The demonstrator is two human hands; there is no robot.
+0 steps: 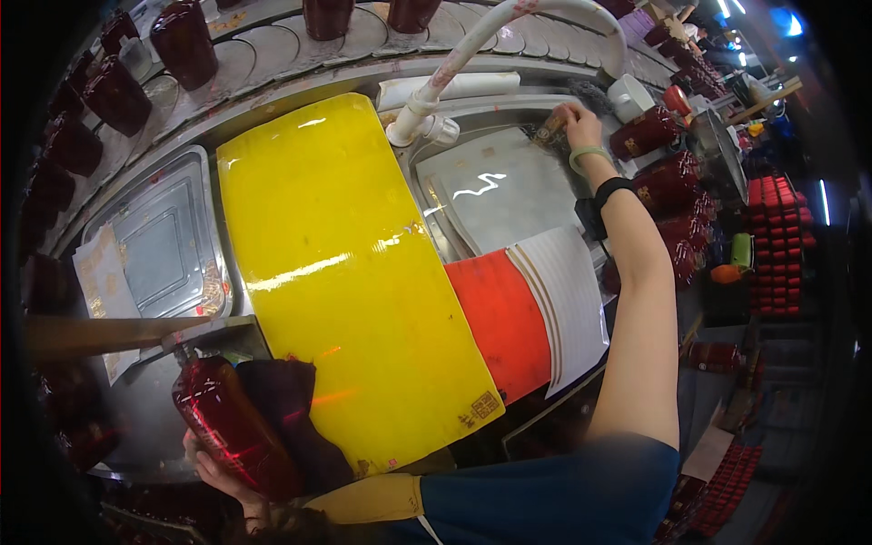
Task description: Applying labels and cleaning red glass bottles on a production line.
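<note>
My left hand grips a dark red glossy bottle at the lower left, its neck up against a metal part. A dark cloth lies beside the bottle. My right hand reaches far forward and pinches a small gold label at the edge of a wet grey tray. A green band and a black wrist strap sit on that arm. Between both hands lies a large yellow board.
An orange sheet and a stack of white sheets lie right of the yellow board. A white hose arcs over the tray. Red bottles stand on a curved conveyor behind and in a row at the right. A metal tray sits left.
</note>
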